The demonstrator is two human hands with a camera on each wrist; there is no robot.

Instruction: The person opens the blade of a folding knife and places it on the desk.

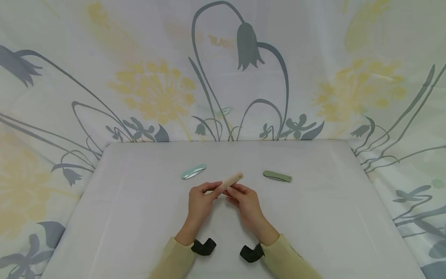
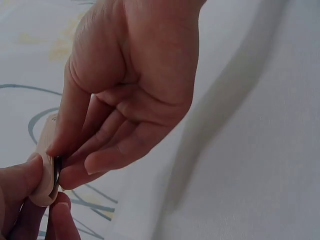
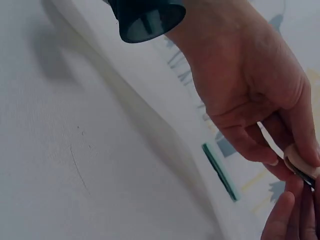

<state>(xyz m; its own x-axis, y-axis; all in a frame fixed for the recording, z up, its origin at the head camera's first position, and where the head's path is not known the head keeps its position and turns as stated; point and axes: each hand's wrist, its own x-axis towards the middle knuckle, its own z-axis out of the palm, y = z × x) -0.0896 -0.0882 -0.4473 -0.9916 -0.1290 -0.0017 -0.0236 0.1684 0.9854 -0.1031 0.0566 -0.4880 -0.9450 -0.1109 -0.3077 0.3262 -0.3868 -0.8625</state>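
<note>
- Pinching a beige folding knife [image 1: 232,180] just below the middle of the head view, the left hand [image 1: 202,203] and right hand [image 1: 248,205] both grip it, thumbs on its handle.
- It appears folded, and should handle as light and stiff, perhaps a little slippery if the handle is as smooth as it looks; it does not seem fragile.
- The safest hold is probably by the handle's flat sides, fingertips clear of the dark slot, where an edge could be sharp.
- A teal folding knife [image 1: 193,171] lies left of centre and a green folding knife [image 1: 277,176] right of centre, both apart from the hands.
- The tabletop [image 1: 139,217] is pale and plain, across the lower frame.
- Flower-printed cloth [image 1: 223,89] spans the upper frame and both sides.
</note>
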